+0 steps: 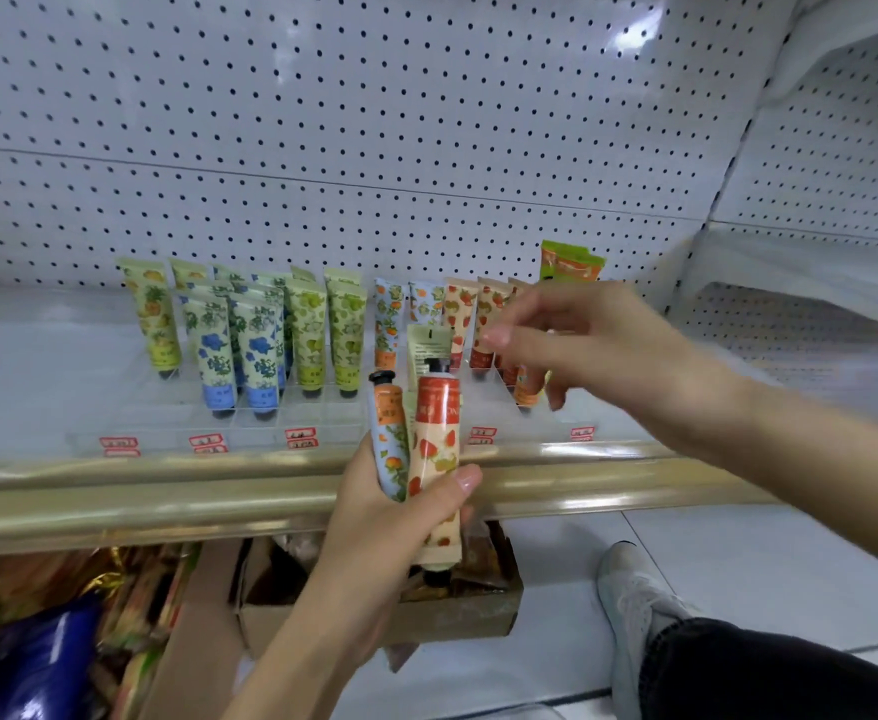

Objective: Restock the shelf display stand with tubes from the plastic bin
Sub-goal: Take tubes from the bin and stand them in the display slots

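Found left hand (400, 517) clasped round a bundle of tubes (437, 449), thumb laid across the front, with caps facing both up and down. At least three in the clasp; exact count not readable. Found right hand (572, 350) above and to the right of the left, reaching over the right end of the stand (322, 413), with fingers spread and blurred. Noted an orange tube (527, 389) just under those fingers. Cannot tell whether pinched or already seated, so that grip recorded as undetermined. Observed stocked tubes (260, 350) standing cap-down in rows beyond and to the left of both hands, with apparently free slots at the front, nearest the left hand. No bin in view. Judged for handling as light, soft-walled and glossy, likely to slide against one another in a bundle, and firm only at cap and crimped tail. Advisable to pinch one at a time at mid-body or near the crimp, draw it up out of the clasp, then lower it cap first into a slot. Risks assessed: a loosened clasp spilling the remainder, and nudged neighbours toppling.
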The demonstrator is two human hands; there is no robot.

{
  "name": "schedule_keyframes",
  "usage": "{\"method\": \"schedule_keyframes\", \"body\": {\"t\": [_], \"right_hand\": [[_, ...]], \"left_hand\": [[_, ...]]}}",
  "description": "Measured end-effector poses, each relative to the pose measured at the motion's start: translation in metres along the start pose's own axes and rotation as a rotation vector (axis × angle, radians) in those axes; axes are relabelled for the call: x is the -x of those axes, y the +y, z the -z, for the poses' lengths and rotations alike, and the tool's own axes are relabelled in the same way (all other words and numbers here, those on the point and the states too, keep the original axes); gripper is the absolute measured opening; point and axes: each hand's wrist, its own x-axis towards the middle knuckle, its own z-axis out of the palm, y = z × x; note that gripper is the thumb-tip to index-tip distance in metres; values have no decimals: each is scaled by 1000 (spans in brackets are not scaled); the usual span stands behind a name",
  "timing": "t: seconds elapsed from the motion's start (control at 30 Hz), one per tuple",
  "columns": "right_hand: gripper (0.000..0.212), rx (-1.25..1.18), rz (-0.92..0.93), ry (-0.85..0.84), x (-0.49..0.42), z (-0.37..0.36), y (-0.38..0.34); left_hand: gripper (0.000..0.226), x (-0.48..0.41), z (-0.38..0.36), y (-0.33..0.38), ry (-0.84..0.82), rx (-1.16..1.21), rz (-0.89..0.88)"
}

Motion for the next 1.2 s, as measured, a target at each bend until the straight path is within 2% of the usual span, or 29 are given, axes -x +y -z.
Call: {"method": "schedule_keyframes", "body": {"t": [0.1, 0.2, 0.33, 0.43, 0.53, 0.6, 0.67, 0.77, 0.83, 0.9, 0.97, 1.07, 1.2], "right_hand": [[23, -74, -59, -26, 15, -47, 4], [23, -113, -81, 54, 15, -75, 5], [23, -211, -124, 11, 12, -90, -1], [30, -326, -182, 1, 6, -84, -4], [25, -492, -237, 29, 2, -70, -8], [25, -463, -327, 26, 2, -60, -3], [25, -403, -464, -118, 3, -49, 6], [30, -345, -640, -470, 6, -28, 15], [43, -357, -647, -560, 5, -10, 16], [47, -257, -565, -589, 1, 3, 11], [40, -23, -436, -474, -8, 11, 3], [31, 169, -255, -169, -27, 18, -10], [27, 415, -97, -20, -56, 18, -16]], "left_hand": [[32, 12, 3, 0, 36, 11, -6], [32, 18, 12, 2, 63, 27, 5], [53, 22, 24, 9, 60, 115, -1], [58, 24, 33, 15, 41, 225, 53], [52, 21, 41, 15, 79, 243, 93], [37, 20, 44, 14, 116, 226, 82], [28, 21, 47, 12, 126, 213, 69], [40, 20, 50, 11, 139, 211, 27], [47, 18, 51, 11, 169, 202, -14], [48, 17, 53, 11, 191, 191, -38], [46, 14, 55, 11, 194, 198, -40], [32, 10, 56, 10, 185, 199, -54], [14, 5, 54, 8, 172, 177, -63]]}}
